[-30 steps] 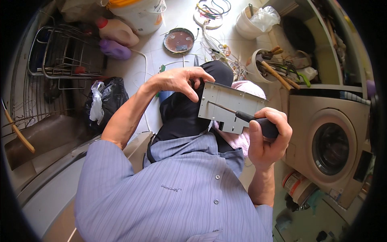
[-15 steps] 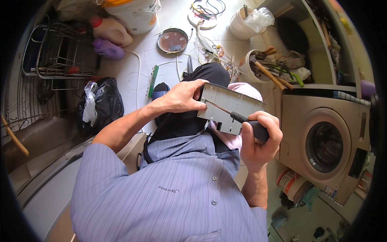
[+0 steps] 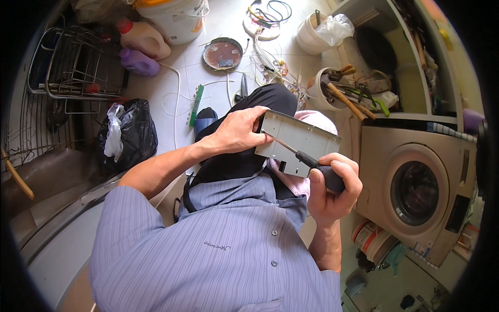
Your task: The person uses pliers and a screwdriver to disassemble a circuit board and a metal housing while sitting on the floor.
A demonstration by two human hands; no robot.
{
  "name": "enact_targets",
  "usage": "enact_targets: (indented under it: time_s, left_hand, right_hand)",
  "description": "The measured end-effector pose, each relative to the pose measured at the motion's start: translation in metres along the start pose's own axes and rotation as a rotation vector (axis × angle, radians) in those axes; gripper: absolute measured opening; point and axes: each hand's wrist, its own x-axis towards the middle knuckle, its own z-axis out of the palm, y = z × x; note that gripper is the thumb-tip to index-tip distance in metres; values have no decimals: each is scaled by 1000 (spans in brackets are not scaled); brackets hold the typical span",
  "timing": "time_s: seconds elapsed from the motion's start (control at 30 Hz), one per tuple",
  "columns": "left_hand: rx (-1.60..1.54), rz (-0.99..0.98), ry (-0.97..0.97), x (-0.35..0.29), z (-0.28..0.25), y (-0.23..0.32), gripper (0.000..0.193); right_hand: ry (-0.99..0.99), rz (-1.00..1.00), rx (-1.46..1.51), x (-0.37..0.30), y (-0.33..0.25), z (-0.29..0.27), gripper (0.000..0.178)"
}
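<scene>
A light grey metal panel (image 3: 301,136) with small holes and studs lies tilted over my lap. Its left edge is gripped by my left hand (image 3: 240,131), thumb on the face and fingers partly hidden behind. In my right hand (image 3: 335,190) is a screwdriver (image 3: 307,158) with a dark handle. The shaft slants up and left across the panel, and its tip meets the surface close to my left thumb. Under the panel, a pink cloth (image 3: 318,120) shows over my right leg.
Beyond my knees lie loose wires (image 3: 270,65), a round dish-like part (image 3: 222,53) and a green circuit board (image 3: 196,105). A tool bucket (image 3: 323,89) and a washing machine (image 3: 416,192) stand to the right. At left are a black plastic bag (image 3: 138,132) and a wire rack (image 3: 78,67).
My right hand and the screwdriver's handle have shifted slightly down. The tip stays by my left thumb, and my left hand keeps its hold on the panel.
</scene>
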Motion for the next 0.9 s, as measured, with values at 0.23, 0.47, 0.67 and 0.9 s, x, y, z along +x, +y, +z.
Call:
enact_targets:
  time_s: [0.23,0.47,0.67,0.9]
  left_hand:
    - [-23,13,46,-1,6,-7,59]
    - [-27,-30,2,-1,2,-4,60]
    - [-37,-36,3,-1,2,-4,59]
    - [-16,-43,-17,0,3,-5,59]
  right_hand:
    - [-19,-11,-16,2,-2,-2,49]
    - [-15,-15,0,1,0,0,49]
    - [-39,-22,-21,3,-2,0,48]
    - [-75,-120,-203,19,-8,5,37]
